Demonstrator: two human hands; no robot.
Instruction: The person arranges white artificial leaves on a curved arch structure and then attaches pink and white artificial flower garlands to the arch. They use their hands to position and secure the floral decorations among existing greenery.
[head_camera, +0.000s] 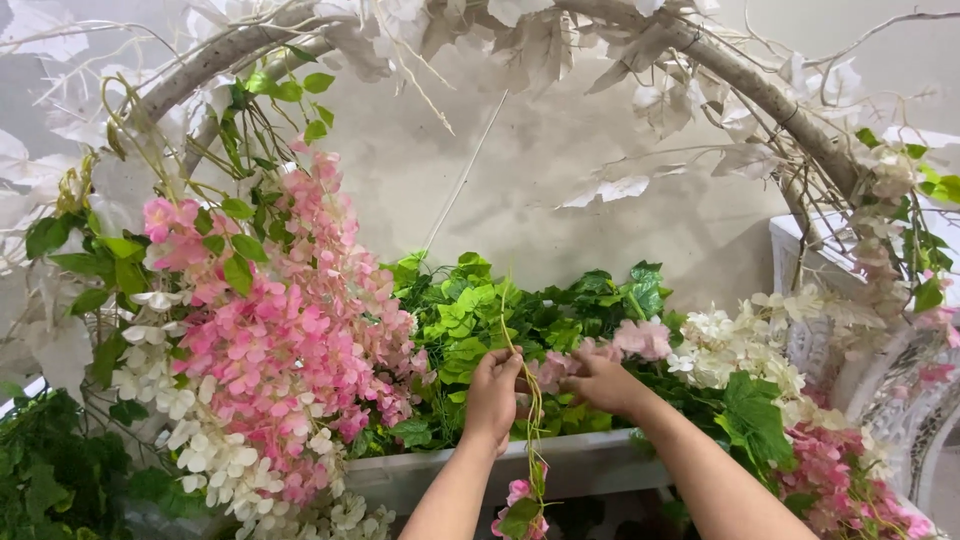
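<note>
Your left hand (493, 388) is pinched shut on a thin green garland stem (521, 340), which runs up past your knuckles and dangles below your wrist, ending in small pink blossoms (517, 492). Your right hand (598, 380), just beside it, has its fingers curled closed into the pink flowers (640, 338) and green leaves (470, 310). Left of your hands hangs a big pink-and-white wisteria cluster (270, 350); a white ledge (590, 462) sits under your wrists.
</note>
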